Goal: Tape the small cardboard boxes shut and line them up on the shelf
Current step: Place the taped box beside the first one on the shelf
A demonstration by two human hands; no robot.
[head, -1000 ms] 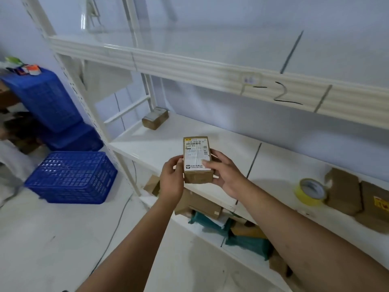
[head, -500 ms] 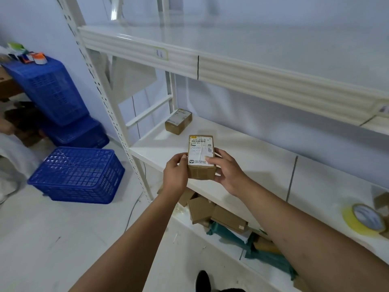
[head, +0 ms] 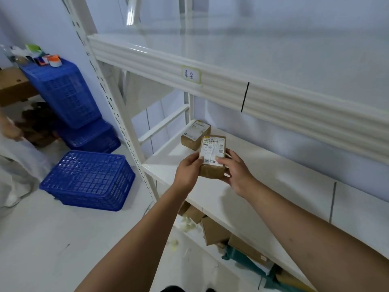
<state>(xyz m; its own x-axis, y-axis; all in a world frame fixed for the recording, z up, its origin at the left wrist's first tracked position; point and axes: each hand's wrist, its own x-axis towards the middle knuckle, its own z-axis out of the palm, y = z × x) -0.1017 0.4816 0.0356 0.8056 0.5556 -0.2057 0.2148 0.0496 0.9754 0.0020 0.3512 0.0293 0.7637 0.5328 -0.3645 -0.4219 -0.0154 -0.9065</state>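
Held box: the small labelled box (head: pixel 212 159) is over the left end of the shelf (head: pixel 273 186), not yet set down.
Left hand (head: pixel 189 171): grasps the box's left side, thumb on the label.
Right hand (head: pixel 237 175): grasps the right side.
Done: one placed box (head: pixel 195 133) stands in the back corner.
Remaining: seat the held box beside it. The loose boxes (head: pixel 214 230) below probably follow. Tape is not discernible.

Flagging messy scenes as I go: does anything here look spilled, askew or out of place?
Yes. Pale scraps lie scattered on the floor at the foot of the shelf, and the lower boxes sit jumbled at odd angles among teal wrapping. The held box and the far box look intact.
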